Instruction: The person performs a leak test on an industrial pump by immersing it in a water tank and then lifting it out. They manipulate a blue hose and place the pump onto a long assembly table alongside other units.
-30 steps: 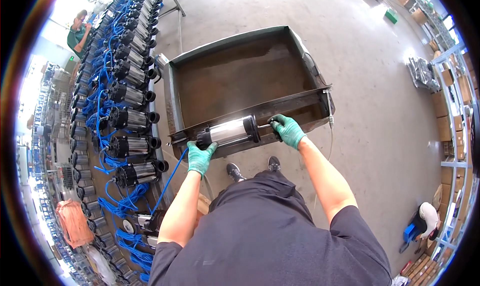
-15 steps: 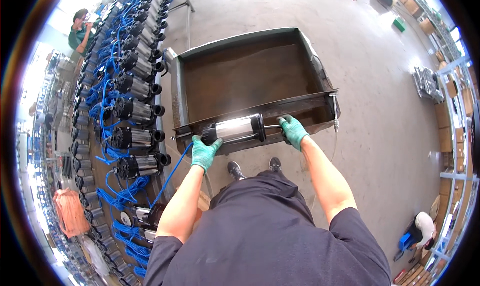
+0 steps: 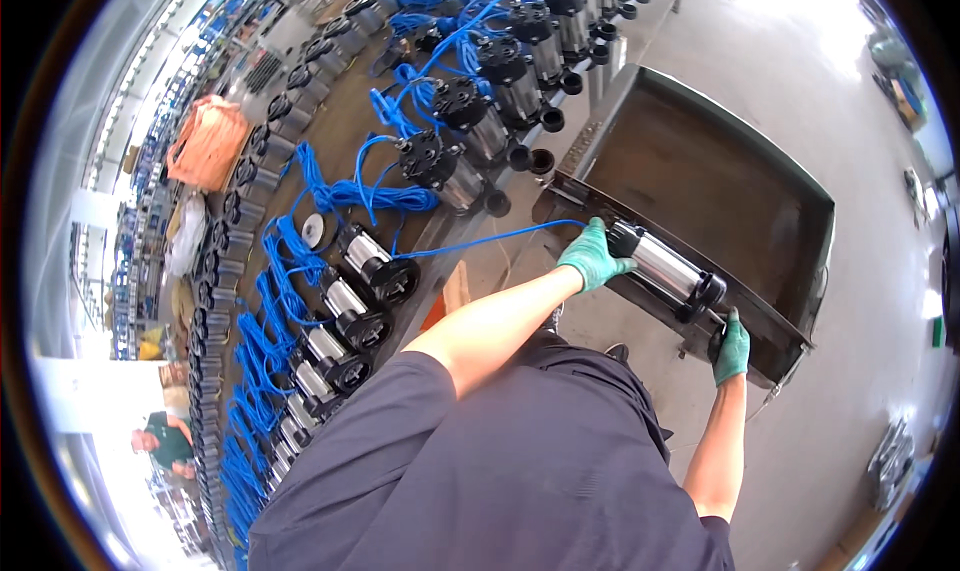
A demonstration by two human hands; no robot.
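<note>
A pump motor (image 3: 663, 267) with a silver cylinder and black end caps lies slantwise along the near side of a dark metal tank (image 3: 640, 81). My left hand (image 3: 598, 258), in a green glove, grips its black cable end, with the thumb pointing along the cylinder. From that end a blue cable (image 3: 500, 237) runs left toward the bench. At the other end, my gloved right hand (image 3: 733, 349) is closed round a black part on a short metal rod; the fingers partly hide that part. Brown, still-looking liquid or residue covers the tank's floor.
Several similar pumps (image 3: 440, 166) with coiled blue cables (image 3: 385, 195) stand and lie on the bench at my left. Orange cloth or bagging (image 3: 210, 143) sits farther left. A person in a green shirt (image 3: 168, 441) is at lower left. Wrapped goods (image 3: 890, 461) lie on the floor at right.
The view has swung left, so the tank now appears on the right and more of the bench shows. Both hands keep hold of the pump motor and its rod end.
</note>
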